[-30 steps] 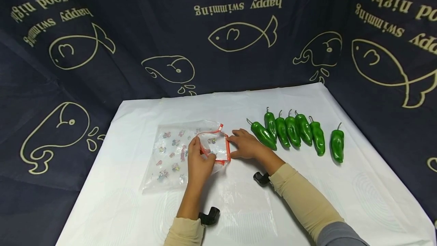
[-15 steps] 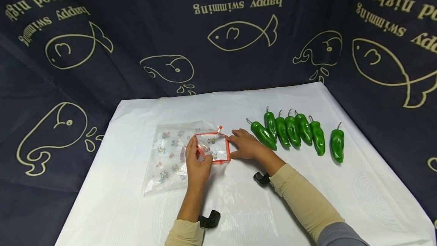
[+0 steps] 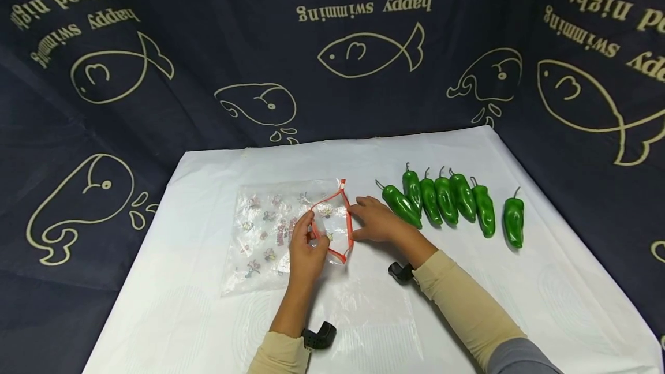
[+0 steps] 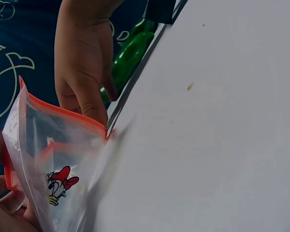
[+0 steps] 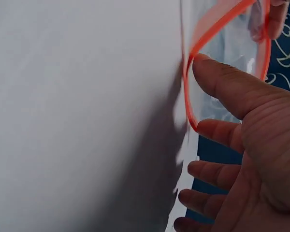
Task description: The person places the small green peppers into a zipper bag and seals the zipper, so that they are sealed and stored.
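A clear zip bag (image 3: 254, 247) with small cartoon prints and a red rim lies on the white table, its mouth spread apart and facing right. My left hand (image 3: 307, 250) pinches the left side of the red rim between thumb and fingers. At the opposite side of the mouth, my right hand (image 3: 376, 219) touches the rim with the tips of its thumb (image 5: 217, 77) and index finger; the other fingers are held straight and apart. Inside the bag, the left wrist view shows a printed cartoon duck face (image 4: 60, 186) and no contents.
Several green peppers (image 3: 445, 198) lie in a row at the back right of the white table (image 3: 467, 299). One more pepper (image 3: 513, 222) lies apart to their right. A dark curtain (image 3: 363, 103) printed with fish and whales hangs behind the table.
The bag's mouth has changed from a boxy shape to a taller, pointed one, its ends reaching farther back and forward. My left hand has shifted slightly right; my right hand stays nearly still.
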A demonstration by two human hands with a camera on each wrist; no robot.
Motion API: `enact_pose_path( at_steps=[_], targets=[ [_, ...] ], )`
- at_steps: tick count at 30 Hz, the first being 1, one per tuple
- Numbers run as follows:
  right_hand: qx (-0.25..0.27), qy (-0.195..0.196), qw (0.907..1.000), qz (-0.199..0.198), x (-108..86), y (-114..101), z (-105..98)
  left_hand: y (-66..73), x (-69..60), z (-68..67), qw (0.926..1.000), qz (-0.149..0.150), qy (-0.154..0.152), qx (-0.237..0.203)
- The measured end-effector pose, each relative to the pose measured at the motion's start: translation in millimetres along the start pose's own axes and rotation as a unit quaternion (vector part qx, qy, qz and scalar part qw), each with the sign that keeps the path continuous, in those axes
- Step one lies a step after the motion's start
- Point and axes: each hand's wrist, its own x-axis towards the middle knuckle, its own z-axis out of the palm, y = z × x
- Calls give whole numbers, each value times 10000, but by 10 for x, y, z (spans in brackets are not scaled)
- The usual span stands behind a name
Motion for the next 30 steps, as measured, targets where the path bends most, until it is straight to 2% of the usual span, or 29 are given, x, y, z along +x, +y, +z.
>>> enact_pose_path(
  at_steps=[4,8,11,17,24,30],
  targets=[
    [240,142,9996,-72,-8,2,-47,-123,22,22,9997,-227,-35,48],
    [388,405,9981,-270,-42,12,-143,-324,47,57,9995,-284,34,149],
    [338,651,9966,-375,-97,46,-237,-394,53,59,9993,-268,47,241],
    [433,1050,9924,-475,-215,185,-419,-419,46,46,9995,-148,32,273],
    [552,1085,9925,-98,-330,384,-553,-423,35,41,9995,-89,70,288],
    [482,1082,9928,169,-396,508,-585,-414,35,46,9993,-120,94,353]
  ],
)
